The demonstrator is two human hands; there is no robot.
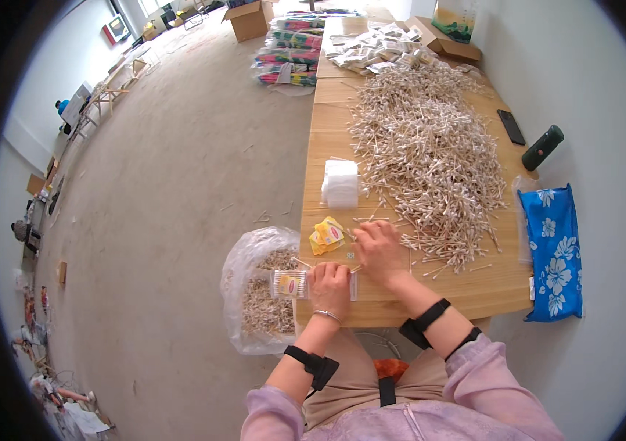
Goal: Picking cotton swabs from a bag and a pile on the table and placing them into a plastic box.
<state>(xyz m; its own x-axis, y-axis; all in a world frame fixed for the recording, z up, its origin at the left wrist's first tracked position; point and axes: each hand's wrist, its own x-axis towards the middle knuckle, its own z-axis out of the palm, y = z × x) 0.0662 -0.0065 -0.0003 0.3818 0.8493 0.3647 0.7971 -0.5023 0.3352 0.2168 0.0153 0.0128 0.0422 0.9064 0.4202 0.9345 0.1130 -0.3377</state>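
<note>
My left hand (330, 288) is closed at the table's near left edge, over a small clear plastic bag of cotton swabs (289, 284) with a yellow card in it. The packed end sticks out to the left of my fingers, past the table edge. Just right of it, my right hand (379, 250) is low over the table with its fingers bent and drawn together; what they hold, if anything, is hidden. A few loose swabs lie by its fingertips. Yellow printed cards (328, 234) lie to the left of my right hand, and beyond them is a stack of clear bags (340, 184).
A large heap of cotton swabs (430, 147) covers the table's middle and far part, with filled packets (383, 48) behind. Along the right are a phone (511, 127), a dark green cylinder (543, 148) and a blue flowered pack (552, 252). A plastic sack of swabs (236, 294) stands left.
</note>
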